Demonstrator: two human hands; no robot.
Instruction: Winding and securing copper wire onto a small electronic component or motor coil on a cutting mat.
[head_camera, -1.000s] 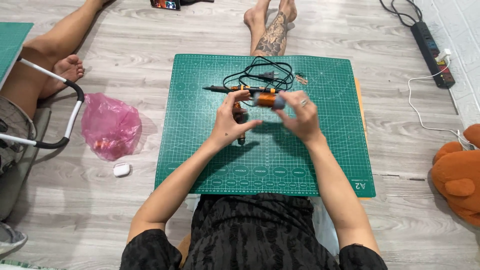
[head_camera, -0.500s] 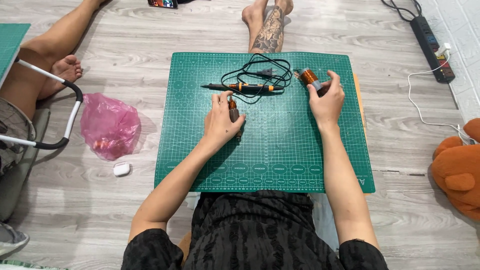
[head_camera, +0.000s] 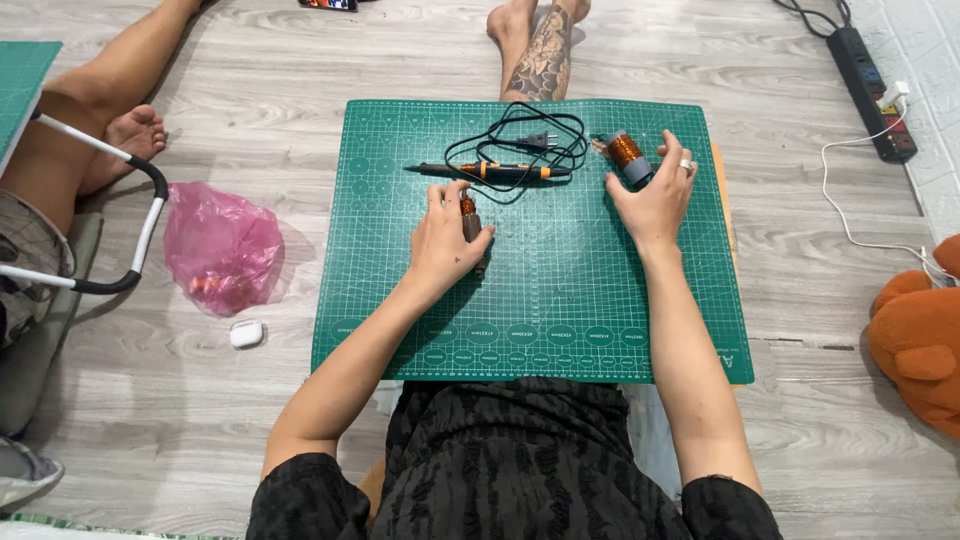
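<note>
On grey wood-plank floor: green cutting mat. Near its far edge, soldering iron with coiled cord. Left hand curled on small cylindrical part. Right hand, moved farther right since earlier, fingers loosely around copper coil.

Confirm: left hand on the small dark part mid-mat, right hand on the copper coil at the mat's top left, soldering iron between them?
One slip: the copper coil sits at the top right of the green mat, not the top left, per the head view. The left hand does rest on the small dark part, the right hand on the coil, the soldering iron between.
</note>
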